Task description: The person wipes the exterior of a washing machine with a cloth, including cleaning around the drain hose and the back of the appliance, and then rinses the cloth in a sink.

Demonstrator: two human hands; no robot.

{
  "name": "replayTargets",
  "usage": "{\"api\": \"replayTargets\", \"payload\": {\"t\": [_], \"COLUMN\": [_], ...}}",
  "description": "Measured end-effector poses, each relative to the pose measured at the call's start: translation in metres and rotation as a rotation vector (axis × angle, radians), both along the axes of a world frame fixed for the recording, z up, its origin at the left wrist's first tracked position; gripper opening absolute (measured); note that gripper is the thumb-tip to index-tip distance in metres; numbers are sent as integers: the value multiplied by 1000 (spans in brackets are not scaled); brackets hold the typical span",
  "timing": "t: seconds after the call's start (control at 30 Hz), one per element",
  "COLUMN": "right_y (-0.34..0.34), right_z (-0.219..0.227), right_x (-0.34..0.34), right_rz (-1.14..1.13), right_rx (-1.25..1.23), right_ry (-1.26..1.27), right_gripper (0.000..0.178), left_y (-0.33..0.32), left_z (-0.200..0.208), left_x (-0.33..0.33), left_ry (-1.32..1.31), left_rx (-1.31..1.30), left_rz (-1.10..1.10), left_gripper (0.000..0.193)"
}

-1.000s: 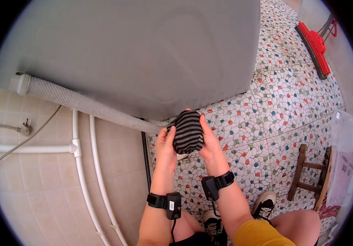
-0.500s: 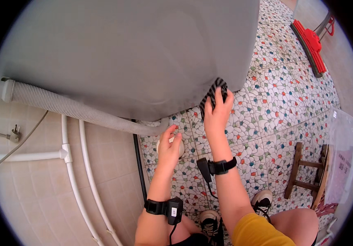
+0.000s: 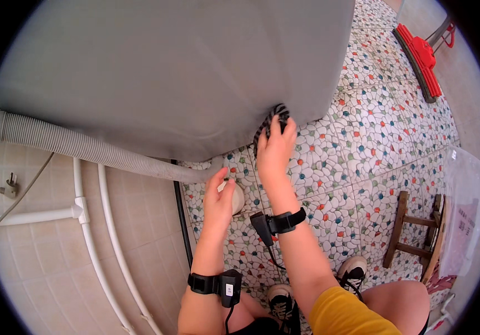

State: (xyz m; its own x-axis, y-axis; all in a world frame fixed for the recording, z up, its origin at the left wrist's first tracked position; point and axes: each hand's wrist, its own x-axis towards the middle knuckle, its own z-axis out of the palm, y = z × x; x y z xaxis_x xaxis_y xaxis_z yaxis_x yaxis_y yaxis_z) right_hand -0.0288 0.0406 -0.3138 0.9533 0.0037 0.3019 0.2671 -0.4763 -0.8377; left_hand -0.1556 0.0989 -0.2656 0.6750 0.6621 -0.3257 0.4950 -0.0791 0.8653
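Note:
My right hand (image 3: 275, 153) is closed on a black cloth with grey stripes (image 3: 262, 133). It presses the cloth against the lower edge of a large grey panel (image 3: 167, 67), the side of a bulky appliance. Close to the end of a grey corrugated hose (image 3: 89, 142) is my left hand (image 3: 217, 198), its fingers bent and thumb apart, with nothing seen in them. Behind that hand a round whitish thing (image 3: 236, 200) stands on the floor, partly hidden. Both wrists wear black straps with small boxes.
White pipes (image 3: 110, 209) and a plug on a grey cord (image 3: 9, 186) are by the tiled wall on the left. Right of me on the pebble-patterned floor (image 3: 368, 151) are a wooden stool (image 3: 418, 234), a clear plastic bin (image 3: 463, 218) and a red mop head (image 3: 418, 56).
My right hand has moved left along the panel's lower edge with the cloth. My left hand has shifted slightly left, and the whole view has moved a little.

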Motion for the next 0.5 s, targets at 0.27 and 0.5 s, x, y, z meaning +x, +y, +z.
{"api": "replayTargets", "payload": {"t": [0.27,0.5], "right_y": [14,7], "right_z": [8,-7], "right_x": [-15,-17], "right_rz": [145,158], "right_rx": [45,-86], "right_ry": [3,-39], "right_gripper": [47,52], "left_y": [-7,1], "left_z": [4,1], "left_x": [6,6], "left_ry": [-38,-95], "left_rx": [1,-42], "left_rz": [11,90], "left_gripper": [36,33]}}
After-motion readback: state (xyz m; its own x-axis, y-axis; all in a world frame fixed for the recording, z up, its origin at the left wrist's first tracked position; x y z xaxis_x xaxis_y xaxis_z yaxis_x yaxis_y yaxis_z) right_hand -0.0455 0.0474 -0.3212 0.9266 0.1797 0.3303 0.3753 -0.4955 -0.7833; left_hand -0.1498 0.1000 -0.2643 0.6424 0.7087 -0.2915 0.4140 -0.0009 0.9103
